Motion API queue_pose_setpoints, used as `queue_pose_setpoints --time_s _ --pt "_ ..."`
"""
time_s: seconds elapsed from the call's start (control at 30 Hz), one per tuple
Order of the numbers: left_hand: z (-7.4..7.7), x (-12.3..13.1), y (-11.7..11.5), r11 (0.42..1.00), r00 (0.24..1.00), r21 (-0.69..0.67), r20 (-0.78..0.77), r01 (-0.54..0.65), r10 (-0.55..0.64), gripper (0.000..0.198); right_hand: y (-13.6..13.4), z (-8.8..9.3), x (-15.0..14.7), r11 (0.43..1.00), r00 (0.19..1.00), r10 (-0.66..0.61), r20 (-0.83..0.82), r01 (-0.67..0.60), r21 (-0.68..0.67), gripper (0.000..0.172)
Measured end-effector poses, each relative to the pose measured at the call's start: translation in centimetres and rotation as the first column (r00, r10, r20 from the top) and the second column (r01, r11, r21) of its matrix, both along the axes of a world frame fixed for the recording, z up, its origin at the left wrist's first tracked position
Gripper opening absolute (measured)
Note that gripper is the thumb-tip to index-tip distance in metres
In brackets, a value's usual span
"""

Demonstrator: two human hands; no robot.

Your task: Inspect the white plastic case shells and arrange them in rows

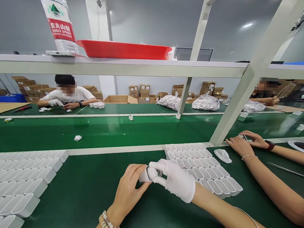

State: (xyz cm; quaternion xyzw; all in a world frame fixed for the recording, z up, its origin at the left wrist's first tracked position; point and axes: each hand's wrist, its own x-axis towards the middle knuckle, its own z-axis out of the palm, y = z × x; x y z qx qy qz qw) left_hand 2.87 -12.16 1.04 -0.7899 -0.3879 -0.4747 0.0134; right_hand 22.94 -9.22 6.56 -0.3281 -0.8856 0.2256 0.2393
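Note:
Between my hands is a small white plastic housing [144, 175], its open end turned to the right. My bare left hand [130, 186], with a beaded bracelet at the wrist, pinches the housing from the left. My right hand [177, 179], in a white glove, has thumb and fingertips closed on a rounded white piece [152, 173] at the housing's open end. Glove fingers partly cover that piece, so its exact kind cannot be made out. Just beyond my right hand stand rows of white oval cups [207, 164], open side up.
Lines of white housings [23, 178] cover the left of the green table. A co-worker's hands [244, 143] work at the right, near a white cloth piece [223, 156]. A slanted post [242, 81] rises there. The green belt [141, 130] holds scattered small parts; another person sits across.

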Motion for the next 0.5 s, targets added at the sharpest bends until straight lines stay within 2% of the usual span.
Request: queue_pose_setpoints --time_s 0.13,0.2,0.27,0.4,0.5 --pt "0.3 0.0 -0.3 1.0 1.0 -0.012 -0.003 0.006 -0.007 0.031 0.4 -0.4 0.8 0.999 1.0 0.016 -0.01 -0.016 -0.028 0.007" --pt "0.4 -0.1 -0.3 1.0 1.0 -0.02 0.001 0.004 -0.004 0.03 0.5 -0.4 1.4 0.998 1.0 0.024 -0.011 -0.024 -0.059 0.028" --pt "0.6 -0.1 -0.4 1.0 1.0 -0.026 0.005 0.004 -0.004 0.029 0.6 -0.3 1.7 0.996 0.999 0.035 -0.017 -0.036 -0.086 0.036" --pt "0.8 0.1 -0.6 0.999 1.0 -0.038 0.009 0.008 -0.008 0.029 0.2 0.5 1.4 0.997 0.998 0.045 -0.036 -0.047 -0.057 0.015" --pt "0.7 0.2 -0.7 0.999 1.0 -0.041 0.008 0.011 -0.011 0.03 -0.1 1.3 0.8 0.998 0.998 0.061 -0.007 -0.061 0.018 0.014"
